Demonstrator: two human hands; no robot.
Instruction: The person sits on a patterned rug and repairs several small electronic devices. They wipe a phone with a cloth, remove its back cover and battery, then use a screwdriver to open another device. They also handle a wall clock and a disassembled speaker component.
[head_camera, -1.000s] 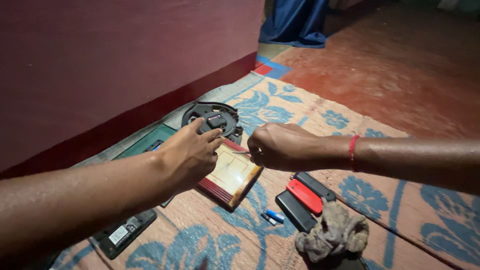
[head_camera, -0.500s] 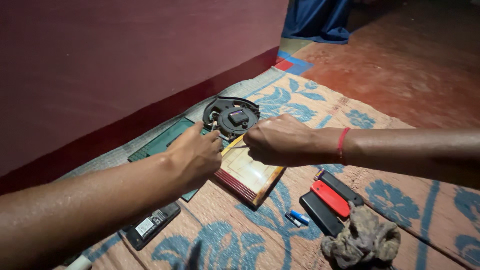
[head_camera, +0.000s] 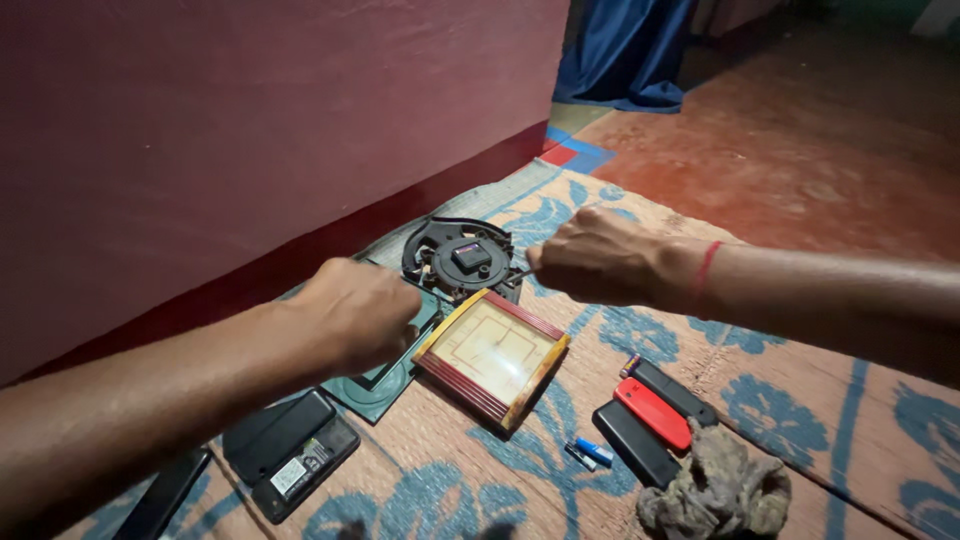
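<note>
Round black clock mechanism (head_camera: 462, 262) on the patterned mat (head_camera: 800, 400) at frame centre, right hand (head_camera: 600, 260) fisted around a thin tool touching its edge, left hand (head_camera: 360, 315) curled closed just left of it, grip unclear, framed clock face (head_camera: 492, 355) below, red and black phones (head_camera: 650, 420) lower right.

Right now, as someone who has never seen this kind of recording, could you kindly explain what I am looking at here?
The single picture comes from a camera worn on a person's head, looking down at their own bare hands over a tan woven mat with blue flowers. The left hand rests closed by a dark green flat frame. The right hand, with a red thread at the wrist, grips a thin metal tool pointed at a round black plastic mechanism. Nearby lie a red-and-gold framed square panel, a black phone, red and black flat cases and a crumpled grey rag.
</note>
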